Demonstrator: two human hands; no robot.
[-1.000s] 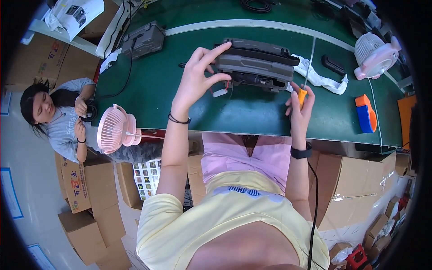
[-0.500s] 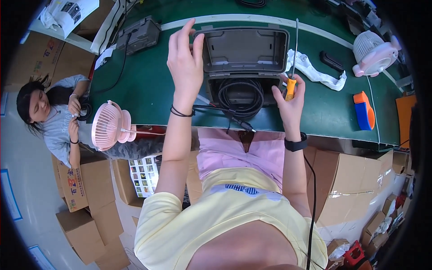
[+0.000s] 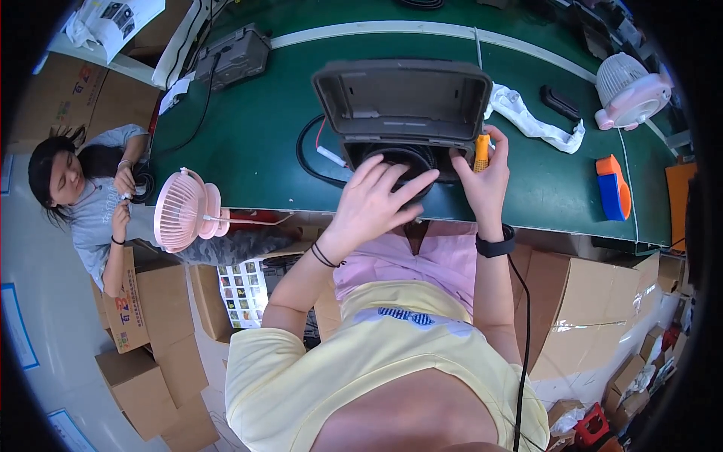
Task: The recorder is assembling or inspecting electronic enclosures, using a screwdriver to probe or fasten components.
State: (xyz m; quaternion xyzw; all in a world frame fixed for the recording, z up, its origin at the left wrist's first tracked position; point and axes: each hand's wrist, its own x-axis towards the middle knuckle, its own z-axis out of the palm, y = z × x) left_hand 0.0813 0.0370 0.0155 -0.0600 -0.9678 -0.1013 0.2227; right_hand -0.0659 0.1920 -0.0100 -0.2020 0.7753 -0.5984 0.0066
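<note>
A dark grey plastic box (image 3: pixel 352 157) stands at the table's near edge, its lid (image 3: pixel 410 98) swung up and back. Inside it lies a coil of black cable (image 3: pixel 403 155), partly covered by my left hand (image 3: pixel 376 200). The fingers of that hand are spread and reach over the coil at the box's front. My right hand (image 3: pixel 486 184) is at the box's right end, holding a screwdriver by its yellow handle (image 3: pixel 482 153); the thumb is against the box. The screwdriver's shaft points away from me, partly hidden behind the lid. A thin white connector (image 3: pixel 331 157) with a red wire lies left of the box.
A white cloth strip (image 3: pixel 535 120), a black oblong object (image 3: pixel 559 103) and an orange and blue tape roll (image 3: pixel 613 188) lie to the right. Another grey box (image 3: pixel 241 56) sits at the far left. Pink fans flank the table. A co-worker (image 3: pixel 98 196) handles black cable on the left.
My left hand has come down from beside the lid onto the coil. The lid looks tilted nearer, and cable now loops out left of the box. My right hand keeps the screwdriver.
</note>
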